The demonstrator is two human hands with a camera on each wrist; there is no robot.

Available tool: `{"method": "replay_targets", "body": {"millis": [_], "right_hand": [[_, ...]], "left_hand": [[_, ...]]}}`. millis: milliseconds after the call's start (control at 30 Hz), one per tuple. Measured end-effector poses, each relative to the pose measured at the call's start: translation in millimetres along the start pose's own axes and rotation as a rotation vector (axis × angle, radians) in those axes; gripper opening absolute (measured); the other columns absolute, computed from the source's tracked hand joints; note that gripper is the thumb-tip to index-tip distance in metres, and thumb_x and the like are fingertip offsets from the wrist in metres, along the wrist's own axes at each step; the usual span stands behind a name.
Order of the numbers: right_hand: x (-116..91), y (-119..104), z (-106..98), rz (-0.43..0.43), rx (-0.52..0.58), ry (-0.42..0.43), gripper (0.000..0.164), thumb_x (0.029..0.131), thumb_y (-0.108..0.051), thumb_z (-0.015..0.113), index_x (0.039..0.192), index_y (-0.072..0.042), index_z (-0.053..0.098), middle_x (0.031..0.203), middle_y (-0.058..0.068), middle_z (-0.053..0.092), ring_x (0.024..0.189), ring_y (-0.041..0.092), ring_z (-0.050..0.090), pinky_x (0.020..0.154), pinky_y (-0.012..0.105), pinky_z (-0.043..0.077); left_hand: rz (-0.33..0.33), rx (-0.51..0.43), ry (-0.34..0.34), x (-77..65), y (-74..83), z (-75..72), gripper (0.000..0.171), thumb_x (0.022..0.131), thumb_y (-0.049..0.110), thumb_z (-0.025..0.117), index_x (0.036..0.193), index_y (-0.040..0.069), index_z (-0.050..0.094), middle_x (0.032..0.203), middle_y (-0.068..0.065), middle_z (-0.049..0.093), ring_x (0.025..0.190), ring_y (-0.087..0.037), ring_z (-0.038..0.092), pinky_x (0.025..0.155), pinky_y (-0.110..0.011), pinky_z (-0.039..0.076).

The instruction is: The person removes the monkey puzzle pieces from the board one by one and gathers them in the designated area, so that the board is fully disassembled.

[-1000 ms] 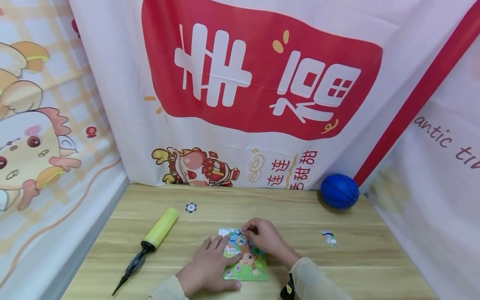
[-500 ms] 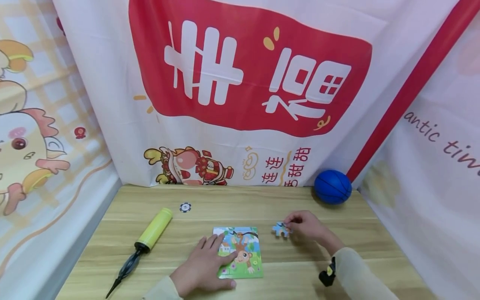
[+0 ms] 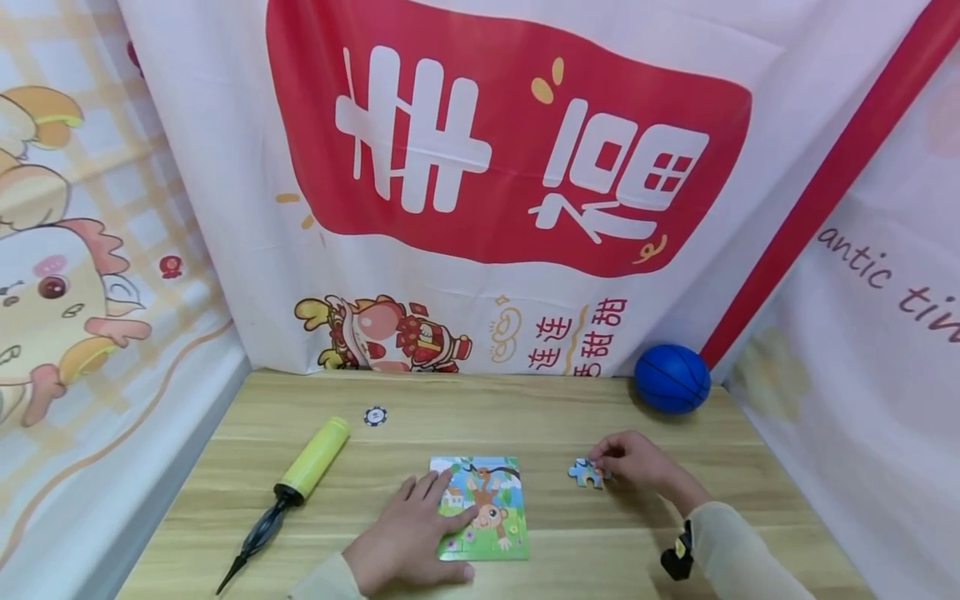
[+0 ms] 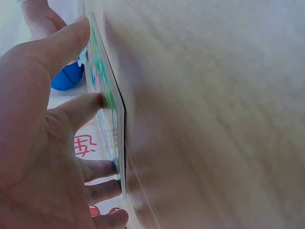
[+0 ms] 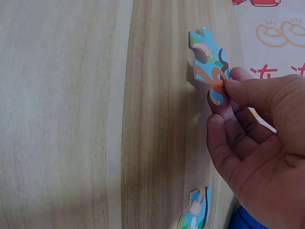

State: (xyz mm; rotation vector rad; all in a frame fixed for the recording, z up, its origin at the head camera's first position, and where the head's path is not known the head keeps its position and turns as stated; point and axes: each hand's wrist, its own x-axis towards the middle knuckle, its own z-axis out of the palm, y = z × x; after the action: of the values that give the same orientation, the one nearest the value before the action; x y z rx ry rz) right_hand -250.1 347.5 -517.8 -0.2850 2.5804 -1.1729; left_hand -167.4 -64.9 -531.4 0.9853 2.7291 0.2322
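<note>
A square jigsaw board (image 3: 487, 533) with a monkey picture on a green and blue ground lies in the middle of the wooden table. My left hand (image 3: 412, 525) rests on its left side with fingers spread. In the left wrist view, those fingertips touch the board's (image 4: 108, 95) face near the edge. To the right of the board, my right hand (image 3: 637, 462) pinches a blue jigsaw piece (image 3: 585, 472) between thumb and fingers. The right wrist view shows that piece (image 5: 209, 62) with orange and green print, close over the table. A second piece (image 5: 196, 207) lies below it in that view.
A yellow hand pump (image 3: 318, 458) with a black nozzle lies at the left. Behind it is a black-and-white round chip (image 3: 375, 416). A blue ball (image 3: 672, 379) sits at the back right corner, against the printed cloth (image 3: 525, 317).
My right hand has moved from the top of the board out to the right, now holding a jigsaw piece. My left hand stays on the board. The head view has shifted slightly.
</note>
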Motion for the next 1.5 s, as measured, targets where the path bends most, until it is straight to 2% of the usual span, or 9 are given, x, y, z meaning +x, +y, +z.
{"method": "replay_targets", "body": {"millis": [167, 333, 500, 700, 867, 967, 1033, 1200, 1500], "right_hand": [[2, -2, 3, -0.039, -0.036, -0.003, 0.009, 0.096, 0.000, 0.066, 0.101, -0.003, 0.073, 0.092, 0.006, 0.069, 0.081, 0.021, 0.059, 0.067, 0.029, 0.052], [2, -4, 3, -0.091, -0.102, 0.073, 0.010, 0.097, -0.005, 0.067, 0.105, -0.002, 0.072, 0.098, 0.006, 0.069, 0.091, 0.020, 0.060, 0.080, 0.031, 0.051], [6, -21, 12, -0.082, -0.105, 0.095, 0.014, 0.100, -0.014, 0.065, 0.108, -0.004, 0.072, 0.101, 0.004, 0.070, 0.088, 0.019, 0.062, 0.077, 0.034, 0.053], [19, -65, 52, -0.163, -0.109, -0.011, 0.016, 0.102, -0.020, 0.063, 0.112, -0.012, 0.073, 0.104, -0.005, 0.067, 0.097, 0.015, 0.062, 0.087, 0.038, 0.052], [38, -108, 98, -0.249, -0.106, -0.091, 0.020, 0.103, -0.020, 0.061, 0.118, -0.011, 0.072, 0.105, -0.005, 0.066, 0.096, 0.013, 0.063, 0.085, 0.035, 0.055], [48, -127, 124, -0.285, -0.187, -0.115, 0.023, 0.103, -0.020, 0.061, 0.122, -0.012, 0.072, 0.110, -0.005, 0.063, 0.095, 0.008, 0.061, 0.084, 0.031, 0.054], [52, -135, 138, -0.313, -0.275, -0.103, 0.023, 0.102, -0.018, 0.061, 0.121, -0.012, 0.073, 0.111, -0.004, 0.062, 0.095, 0.008, 0.059, 0.084, 0.031, 0.054], [57, -142, 160, -0.366, -0.475, 0.006, 0.018, 0.098, -0.014, 0.064, 0.109, -0.013, 0.079, 0.106, -0.003, 0.065, 0.095, 0.012, 0.058, 0.084, 0.032, 0.055], [60, -149, 168, -0.366, -0.539, 0.071, 0.013, 0.096, -0.015, 0.068, 0.099, -0.016, 0.081, 0.098, -0.006, 0.065, 0.090, 0.010, 0.059, 0.080, 0.030, 0.055]], "left_hand": [[-0.001, -0.010, 0.000, -3.6, 1.1, -1.7, 0.086, 0.079, 0.090, 0.044, 0.153, 0.045, 0.042, 0.164, -0.022, 0.019, 0.146, -0.049, 0.021, 0.112, -0.070, 0.020], [-0.001, -0.005, 0.013, -4.4, 2.5, -2.3, 0.084, 0.080, 0.089, 0.045, 0.152, 0.045, 0.043, 0.164, -0.022, 0.020, 0.146, -0.049, 0.022, 0.111, -0.070, 0.022], [0.009, -0.023, 0.037, -3.4, 1.2, -2.7, 0.079, 0.084, 0.086, 0.043, 0.151, 0.044, 0.045, 0.164, -0.021, 0.020, 0.146, -0.048, 0.023, 0.112, -0.070, 0.020], [0.021, -0.086, 0.043, -7.2, -9.5, -0.9, 0.076, 0.085, 0.086, 0.040, 0.150, 0.046, 0.046, 0.167, -0.019, 0.013, 0.148, -0.048, 0.015, 0.113, -0.071, 0.016], [-0.012, -0.060, 0.026, -14.1, -18.5, -4.9, 0.079, 0.085, 0.087, 0.038, 0.149, 0.044, 0.048, 0.165, -0.022, 0.016, 0.148, -0.049, 0.016, 0.113, -0.070, 0.014], [-0.003, -0.036, 0.015, -16.7, -20.3, -6.6, 0.081, 0.084, 0.088, 0.038, 0.150, 0.043, 0.048, 0.164, -0.024, 0.019, 0.146, -0.050, 0.020, 0.113, -0.071, 0.016], [0.008, -0.036, 0.013, -17.3, -20.4, -6.9, 0.081, 0.084, 0.088, 0.038, 0.150, 0.043, 0.048, 0.163, -0.024, 0.020, 0.145, -0.050, 0.022, 0.112, -0.071, 0.018], [0.023, -0.067, 0.008, -19.4, -21.6, -6.7, 0.083, 0.083, 0.087, 0.042, 0.152, 0.040, 0.047, 0.163, -0.024, 0.021, 0.145, -0.049, 0.023, 0.113, -0.070, 0.018], [0.030, -0.057, 0.005, -24.3, -26.6, -13.1, 0.089, 0.079, 0.088, 0.047, 0.151, 0.035, 0.050, 0.163, -0.023, 0.023, 0.143, -0.051, 0.026, 0.114, -0.069, 0.016]]}}
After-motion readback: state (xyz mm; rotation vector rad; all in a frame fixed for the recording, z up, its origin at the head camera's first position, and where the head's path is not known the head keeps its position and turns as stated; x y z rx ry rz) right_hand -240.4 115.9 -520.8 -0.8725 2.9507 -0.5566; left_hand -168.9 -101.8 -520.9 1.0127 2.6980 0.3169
